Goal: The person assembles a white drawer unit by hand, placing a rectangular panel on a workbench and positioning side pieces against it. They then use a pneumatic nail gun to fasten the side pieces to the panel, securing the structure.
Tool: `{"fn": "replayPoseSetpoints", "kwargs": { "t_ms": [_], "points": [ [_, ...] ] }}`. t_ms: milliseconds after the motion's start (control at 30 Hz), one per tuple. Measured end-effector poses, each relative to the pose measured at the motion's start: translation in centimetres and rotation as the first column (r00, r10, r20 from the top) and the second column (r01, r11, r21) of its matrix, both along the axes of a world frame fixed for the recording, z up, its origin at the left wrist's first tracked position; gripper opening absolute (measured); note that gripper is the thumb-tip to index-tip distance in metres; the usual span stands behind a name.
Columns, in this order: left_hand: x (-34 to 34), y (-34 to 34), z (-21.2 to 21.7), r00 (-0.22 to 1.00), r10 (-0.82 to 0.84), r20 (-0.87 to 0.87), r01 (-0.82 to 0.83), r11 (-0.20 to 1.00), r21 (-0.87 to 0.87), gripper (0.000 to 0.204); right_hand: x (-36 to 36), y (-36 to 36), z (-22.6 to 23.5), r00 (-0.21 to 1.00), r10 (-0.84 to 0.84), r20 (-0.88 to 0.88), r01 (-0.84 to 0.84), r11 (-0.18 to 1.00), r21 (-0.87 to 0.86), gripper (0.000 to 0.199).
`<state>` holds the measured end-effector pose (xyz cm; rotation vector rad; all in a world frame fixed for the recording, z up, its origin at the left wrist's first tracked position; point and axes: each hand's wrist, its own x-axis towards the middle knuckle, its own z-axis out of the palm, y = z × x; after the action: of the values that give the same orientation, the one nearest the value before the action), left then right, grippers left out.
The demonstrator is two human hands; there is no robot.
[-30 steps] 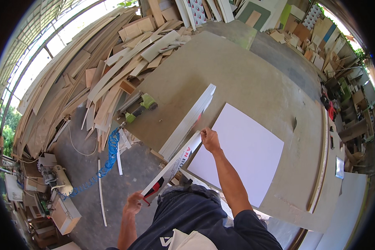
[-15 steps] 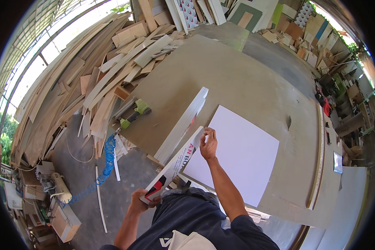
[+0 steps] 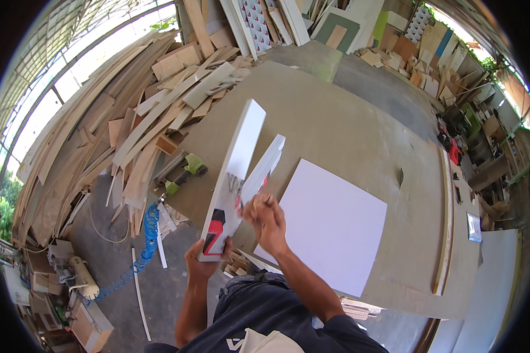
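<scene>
Raised at a slant before me is a long white board strip, its upper face bare and glossy. My left hand grips its lower end, next to a red and black printed patch. Beside the strip's middle, my right hand is closed, fingers curled on thin printed protective film that looks bunched and partly peeled from the face. What the fingertips pinch is partly hidden. Behind lie stacked white strips on the large worktable. A white square panel lies flat to the right of my right hand.
A green nail gun rests at the table's left edge, with a coiled blue hose running down to a compressor. Scrap boards are heaped on the left. A long narrow strip lies along the table's right side.
The strip has swung up steeper, and printing has gone from its upper face. My right hand has come from its far end down toward the middle; the left still grips the lower end.
</scene>
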<state>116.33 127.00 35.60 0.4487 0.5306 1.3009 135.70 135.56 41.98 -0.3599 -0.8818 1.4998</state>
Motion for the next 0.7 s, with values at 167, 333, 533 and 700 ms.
{"fn": "replayPoseSetpoints", "kwargs": {
  "t_ms": [167,333,533,700],
  "points": [
    [0.8,5.4,3.2,0.988,0.140,0.057,-0.149,0.971,0.186,0.074,3.6,-7.1,1.5,0.952,0.237,0.194,-0.219,0.970,-0.108,0.009],
    [-3.0,8.8,1.9,0.971,0.204,0.124,-0.229,0.942,0.244,0.073,15.3,-12.1,-2.5,0.738,0.179,0.650,0.044,0.949,-0.311,0.008],
    [-4.2,8.7,1.8,0.925,0.026,0.380,-0.146,0.945,0.292,0.085,32.8,-29.7,-10.8,0.598,-0.070,0.799,0.734,0.448,-0.510,0.019],
    [-2.9,7.4,-1.8,0.881,-0.288,0.376,0.162,0.930,0.331,0.092,37.8,-53.6,-21.9,0.170,0.437,0.883,0.981,-0.159,-0.111,0.014]
  ]
}}
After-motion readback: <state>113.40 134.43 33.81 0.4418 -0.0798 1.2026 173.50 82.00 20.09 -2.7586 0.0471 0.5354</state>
